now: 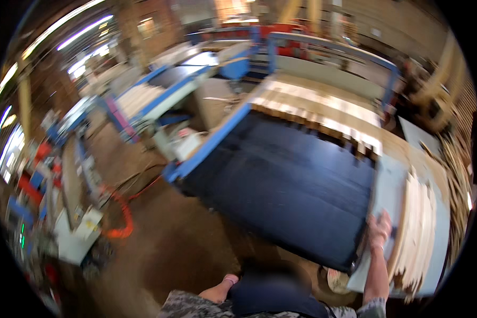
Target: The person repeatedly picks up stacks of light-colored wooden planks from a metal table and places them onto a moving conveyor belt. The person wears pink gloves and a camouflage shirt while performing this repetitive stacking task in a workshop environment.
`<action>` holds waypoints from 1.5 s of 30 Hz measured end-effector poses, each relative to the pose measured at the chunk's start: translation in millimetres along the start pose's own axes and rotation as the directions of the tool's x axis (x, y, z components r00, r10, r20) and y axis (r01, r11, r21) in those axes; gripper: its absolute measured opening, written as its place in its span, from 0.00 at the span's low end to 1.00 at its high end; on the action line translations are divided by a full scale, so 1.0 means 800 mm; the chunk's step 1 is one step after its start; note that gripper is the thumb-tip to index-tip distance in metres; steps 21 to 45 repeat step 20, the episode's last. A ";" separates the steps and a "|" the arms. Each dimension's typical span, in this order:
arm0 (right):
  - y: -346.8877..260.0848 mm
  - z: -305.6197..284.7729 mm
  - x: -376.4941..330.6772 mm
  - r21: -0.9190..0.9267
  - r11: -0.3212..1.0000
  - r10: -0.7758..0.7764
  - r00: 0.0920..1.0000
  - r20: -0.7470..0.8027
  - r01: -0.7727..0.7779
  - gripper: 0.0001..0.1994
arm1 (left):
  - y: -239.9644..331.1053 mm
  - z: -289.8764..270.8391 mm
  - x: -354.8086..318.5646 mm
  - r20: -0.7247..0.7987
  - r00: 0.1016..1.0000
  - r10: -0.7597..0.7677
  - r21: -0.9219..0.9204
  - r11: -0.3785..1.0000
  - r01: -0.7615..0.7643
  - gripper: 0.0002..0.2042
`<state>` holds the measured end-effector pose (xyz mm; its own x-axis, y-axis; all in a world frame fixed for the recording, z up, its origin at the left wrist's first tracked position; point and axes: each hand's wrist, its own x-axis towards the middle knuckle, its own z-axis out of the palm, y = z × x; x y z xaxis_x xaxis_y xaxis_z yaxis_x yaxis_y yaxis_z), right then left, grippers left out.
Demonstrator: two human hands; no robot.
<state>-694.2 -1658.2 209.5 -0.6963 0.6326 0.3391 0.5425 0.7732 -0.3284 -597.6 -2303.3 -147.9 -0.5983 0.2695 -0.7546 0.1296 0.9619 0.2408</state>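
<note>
My right hand (380, 229) is stretched forward at the inner edge of a pale grey side table (393, 172), between the black conveyor belt (297, 175) and a stack of light wooden strips (414, 228). Its fingers look extended, and nothing shows in them. Close to my body at the bottom is my left hand (230, 279), small and blurred, over the dark floor; its fingers cannot be made out. Across the far end of the belt lies a row of wooden boards (318, 108) with uneven near ends.
A blue metal frame (334, 45) spans the belt's far end. To the left stands another blue-edged machine (169, 87) with boards on it. An orange coiled hose (123, 217) hangs near equipment at the left. Long thin wood strips (453, 159) are piled at the far right.
</note>
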 end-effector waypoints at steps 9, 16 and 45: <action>-0.029 0.110 0.141 -0.046 0.999 -0.015 0.995 0.100 0.020 0.34 | 0.059 -0.116 0.072 0.071 0.979 -0.189 -0.306 0.930 0.202 0.19; -0.094 0.188 0.275 -0.045 0.992 -0.106 0.967 0.233 0.120 0.36 | 0.085 -0.189 0.106 0.132 0.888 -0.441 -0.648 0.639 0.414 0.27; -0.061 0.204 0.325 -0.139 0.985 -0.063 0.958 0.280 0.105 0.37 | 0.108 -0.220 0.087 0.143 0.845 -0.515 -0.798 0.445 0.407 0.34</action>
